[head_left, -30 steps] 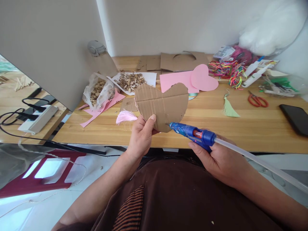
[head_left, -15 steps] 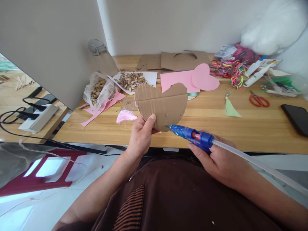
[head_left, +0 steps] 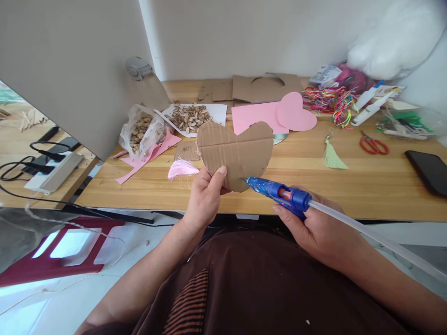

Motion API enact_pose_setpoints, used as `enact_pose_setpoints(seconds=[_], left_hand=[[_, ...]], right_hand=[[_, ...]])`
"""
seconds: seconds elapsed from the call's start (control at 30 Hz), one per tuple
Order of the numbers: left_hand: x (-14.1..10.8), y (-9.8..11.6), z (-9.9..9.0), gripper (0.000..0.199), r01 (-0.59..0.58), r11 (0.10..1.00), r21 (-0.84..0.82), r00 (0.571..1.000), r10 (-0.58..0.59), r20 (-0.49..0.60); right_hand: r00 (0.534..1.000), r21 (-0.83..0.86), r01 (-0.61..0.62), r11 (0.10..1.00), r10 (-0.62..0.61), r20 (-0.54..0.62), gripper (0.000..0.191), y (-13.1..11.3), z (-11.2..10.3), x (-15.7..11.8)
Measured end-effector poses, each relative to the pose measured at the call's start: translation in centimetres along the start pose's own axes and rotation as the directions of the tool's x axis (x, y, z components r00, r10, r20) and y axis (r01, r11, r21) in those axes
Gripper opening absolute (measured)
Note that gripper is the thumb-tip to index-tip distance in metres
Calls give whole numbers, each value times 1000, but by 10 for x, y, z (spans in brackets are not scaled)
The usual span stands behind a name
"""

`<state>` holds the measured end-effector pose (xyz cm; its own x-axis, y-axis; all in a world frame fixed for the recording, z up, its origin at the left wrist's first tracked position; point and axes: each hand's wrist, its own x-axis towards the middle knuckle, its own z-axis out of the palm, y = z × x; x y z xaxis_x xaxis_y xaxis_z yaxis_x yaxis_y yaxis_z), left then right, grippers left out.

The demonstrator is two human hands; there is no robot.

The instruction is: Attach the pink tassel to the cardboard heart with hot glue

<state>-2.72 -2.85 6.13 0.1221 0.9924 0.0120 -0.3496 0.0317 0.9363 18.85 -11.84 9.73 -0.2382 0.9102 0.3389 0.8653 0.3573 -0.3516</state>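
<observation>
Wooden tabletop (head_left: pixel 293 163) before pale walls, viewed from above the worker. The 2 hands are apart. Left hand (head_left: pixel 204 197): clamped on the lower left edge of a cardboard heart (head_left: pixel 240 151), thumb in front, other fingers largely hidden behind it. Right hand (head_left: pixel 316 228): wrapped around a blue glue gun (head_left: pixel 277 193), its nozzle at the heart's lower part; whether it touches cannot be told. A long translucent glue stick (head_left: pixel 366 229) projects from the gun's rear.

Nearest the left hand lies a pink tassel (head_left: pixel 182 168). The raised heart partly blocks a pink sheet (head_left: pixel 256 116), on which a pink paper heart (head_left: pixel 296 111) overlaps. Left: brown shell pieces (head_left: pixel 190 117) on white paper and a clear bag (head_left: pixel 141 135) of brown lumps. Right: green tassel (head_left: pixel 333 156), red-handled scissors (head_left: pixel 374 143), black phone (head_left: pixel 428 172), multicoloured threads (head_left: pixel 326 100) and 2 white bottles (head_left: pixel 372 109). Print on a packet (head_left: pixel 325 74) and marks on a cardboard scrap (head_left: pixel 186 151) are illegible.
</observation>
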Motion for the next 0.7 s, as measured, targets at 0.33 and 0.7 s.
enact_pose_setpoints(seconds=[0.33,0.7], left_hand=[[-1,0,0,32,-2,1000,24,1000,2,3],[0,-1,0,30,-6,1000,27,1000,6,-5]], right_hand=[[1000,16,-10,1000,10,11,14,0,2,1],[998,38,-14,999,12,62,15,-1,0,0]])
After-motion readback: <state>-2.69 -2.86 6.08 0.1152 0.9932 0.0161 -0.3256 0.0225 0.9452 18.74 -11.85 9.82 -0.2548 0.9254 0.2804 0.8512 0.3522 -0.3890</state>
